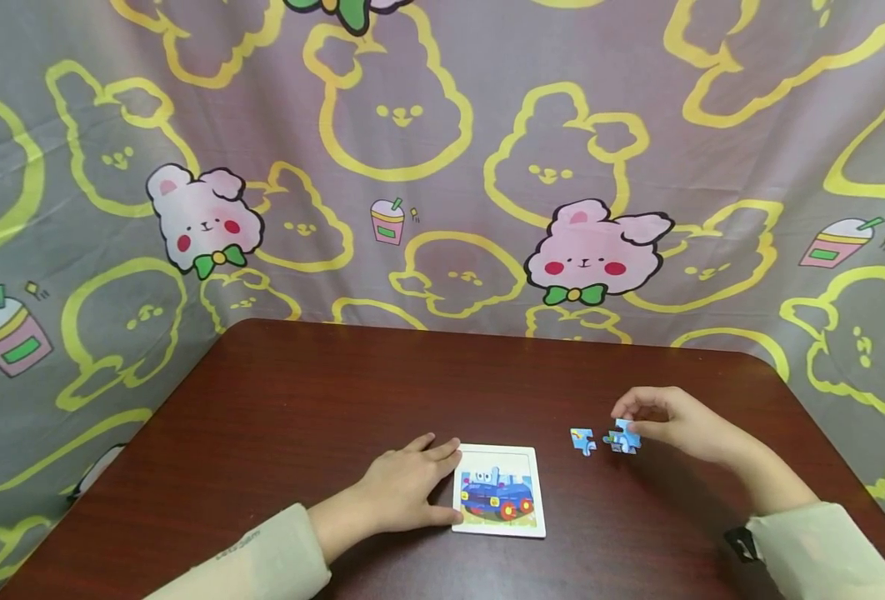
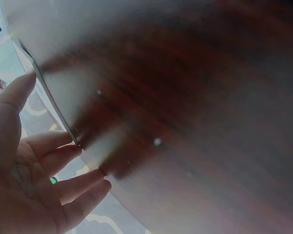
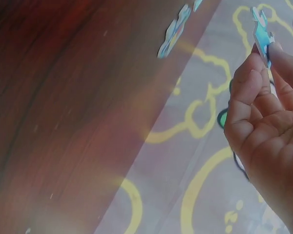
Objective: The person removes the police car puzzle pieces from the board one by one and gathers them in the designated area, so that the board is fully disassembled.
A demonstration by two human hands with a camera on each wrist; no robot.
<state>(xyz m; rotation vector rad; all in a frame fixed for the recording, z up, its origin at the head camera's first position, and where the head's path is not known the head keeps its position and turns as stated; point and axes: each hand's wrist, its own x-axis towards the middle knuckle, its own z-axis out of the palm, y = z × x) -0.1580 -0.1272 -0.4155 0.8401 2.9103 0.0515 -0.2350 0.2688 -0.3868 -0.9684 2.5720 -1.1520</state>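
A square puzzle board (image 1: 538, 492) with a white border lies on the table, its picture showing a blue cartoon car with eyes and red-and-yellow wheels. The upper part of its picture area is pale. My left hand (image 1: 408, 490) rests at the board's left side, fingers spread, thumb and fingertips touching that edge. Off to the right, my right hand (image 1: 682, 425) pinches a light-blue puzzle piece (image 3: 260, 34) between thumb and fingers, raised over the table in the right wrist view. Close to it on the tabletop is another blue puzzle piece (image 1: 582, 440).
The dark reddish-brown table (image 1: 382, 375) has rounded far corners. Behind it and at both sides hangs a grey curtain (image 1: 442, 200) printed with yellow outlined animals, pink bunny faces and drink cups.
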